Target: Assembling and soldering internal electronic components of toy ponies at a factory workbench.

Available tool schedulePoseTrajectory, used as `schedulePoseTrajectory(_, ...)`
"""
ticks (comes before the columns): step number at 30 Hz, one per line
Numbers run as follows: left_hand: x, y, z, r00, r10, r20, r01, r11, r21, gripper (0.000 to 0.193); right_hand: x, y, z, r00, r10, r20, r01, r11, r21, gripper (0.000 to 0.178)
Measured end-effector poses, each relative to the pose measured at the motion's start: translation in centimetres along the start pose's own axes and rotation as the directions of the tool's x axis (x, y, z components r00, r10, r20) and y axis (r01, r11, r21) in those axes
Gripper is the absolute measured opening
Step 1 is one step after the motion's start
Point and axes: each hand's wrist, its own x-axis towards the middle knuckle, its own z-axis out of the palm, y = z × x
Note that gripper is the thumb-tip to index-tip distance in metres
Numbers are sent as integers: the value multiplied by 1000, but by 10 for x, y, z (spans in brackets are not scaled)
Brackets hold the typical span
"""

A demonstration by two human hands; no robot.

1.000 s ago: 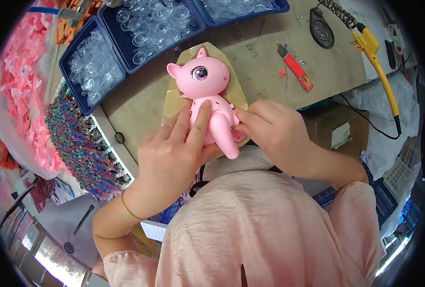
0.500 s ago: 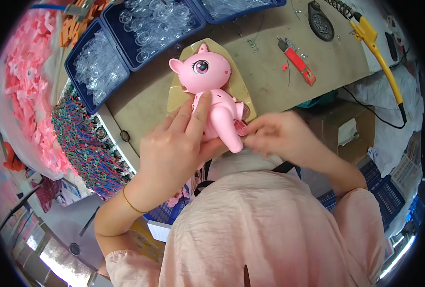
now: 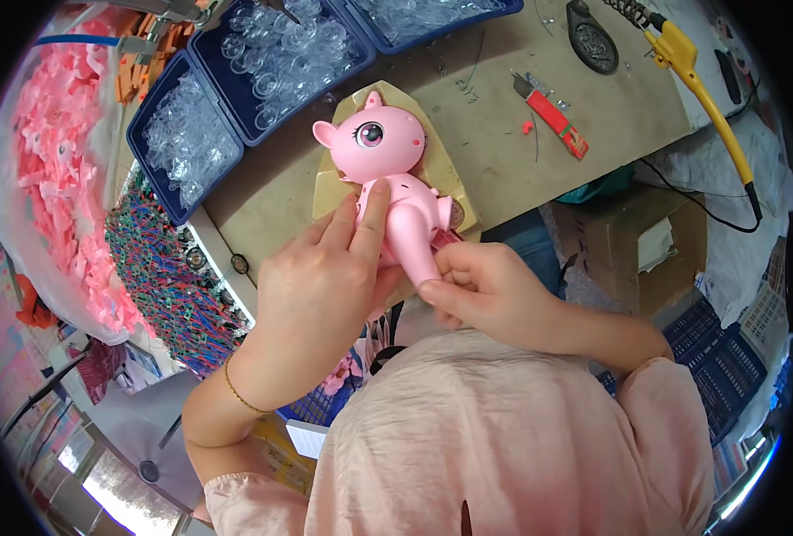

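A pink plastic toy animal (image 3: pixel 380 143) with one large printed eye lies on a tan, shield-shaped holder (image 3: pixel 446 165) at the table's near edge. My left hand (image 3: pixel 321 272) holds the toy's body, its fingers stretched over the top and the thumb low beside the leg. The toy's long leg (image 3: pixel 410 246) points toward me. At the end of that leg my right hand (image 3: pixel 486 286) is closed, thumb and curled fingers pinching around the tip. A small reddish part shows behind the leg beside my right fingers, mostly hidden.
Blue bins (image 3: pixel 187 134) of clear plastic parts stand at the back left. Left of the table are bundled coloured wires (image 3: pixel 169 277) and pink parts (image 3: pixel 62 170). A red-handled cutter (image 3: pixel 553 116) and a yellow soldering iron (image 3: pixel 696 71) lie to the right. Cardboard box (image 3: pixel 633 241) below.
My right hand has moved slightly left and down, from beside the reddish part onto the leg's tip. The left hand keeps its hold on the toy.
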Motion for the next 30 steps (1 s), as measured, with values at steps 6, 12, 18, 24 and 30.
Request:
schedulePoseTrajectory(6, 2, -2, -1, 1000, -6, 8, 6, 1000, 7, 75, -3, -10, -14, 998, 55, -31, -59, 991, -120, 21)
schedulePoseTrajectory(12, -4, 1, 7, 991, -49, -128, 44, 998, -45, 68, 9, -55, -32, 945, 304, 124, -150, 737, -659, 30)
schedulePoseTrajectory(18, -5, -1, 23, 977, 10, -214, 15, 993, 114, 60, 64, -80, -31, 978, -201, -50, 173, 925, -339, 22)
schedulePoseTrajectory(24, -4, 0, 25, 969, -21, -244, 53, 991, 125, 58, 117, -85, -23, 873, -484, 58, 378, 598, -707, 23)
schedulePoseTrajectory(30, -2, -8, 35, 953, 27, -302, 6, 994, 110, 50, 126, -93, -13, 943, -305, 133, 279, 509, -815, 23)
